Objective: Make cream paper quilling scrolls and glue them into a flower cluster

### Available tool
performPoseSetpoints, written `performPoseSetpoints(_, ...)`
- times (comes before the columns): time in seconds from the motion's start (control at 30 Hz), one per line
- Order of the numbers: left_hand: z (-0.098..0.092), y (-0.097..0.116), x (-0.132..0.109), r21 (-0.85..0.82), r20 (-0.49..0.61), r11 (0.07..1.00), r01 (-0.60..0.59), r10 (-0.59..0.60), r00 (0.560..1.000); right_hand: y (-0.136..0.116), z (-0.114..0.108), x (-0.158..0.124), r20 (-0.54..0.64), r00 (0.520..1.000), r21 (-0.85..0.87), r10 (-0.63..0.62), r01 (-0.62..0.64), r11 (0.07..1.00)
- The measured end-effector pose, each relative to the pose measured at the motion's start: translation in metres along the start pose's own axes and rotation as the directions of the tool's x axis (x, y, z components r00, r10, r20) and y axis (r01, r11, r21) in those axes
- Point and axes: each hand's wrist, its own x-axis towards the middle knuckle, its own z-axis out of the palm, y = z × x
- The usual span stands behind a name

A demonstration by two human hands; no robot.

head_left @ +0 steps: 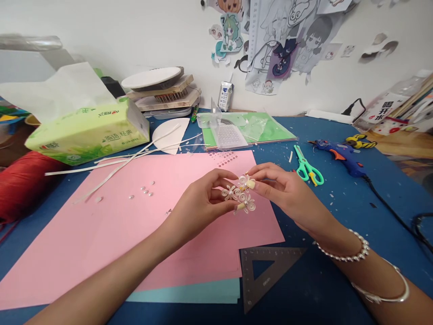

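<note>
Between both hands, above the pink paper (101, 243), is a small cream ornament of quilled paper flowers (231, 192) with coiled petals and pearl-like centres. My left hand (203, 196) pinches it from the left and below, thumb on the lower flower. From the right, my right hand (284, 187) has its thumb and finger closed on the upper flower. Parts of the ornament are hidden behind the fingertips. Several loose pearl beads (145, 192) lie on the pink paper to the left of my hands.
White paper strips (135, 155) and a tissue pack (91, 131) lie at left, beside red cord (23, 185). Turquoise scissors (307, 167) and a blue glue gun (341, 155) with its cable are at right. A set square (267, 271) lies in front. A clear bead box (232, 136) sits behind.
</note>
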Motion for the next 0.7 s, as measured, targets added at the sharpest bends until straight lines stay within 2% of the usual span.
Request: performPoseSetpoints(0.7,0.0007,0.0026,-0.0002,-0.001,0.003,1.000,0.003,-0.003,1.000,-0.0017,0.0021,0.0001,0.041,0.999,0.022,0.027,-0.028,0.999)
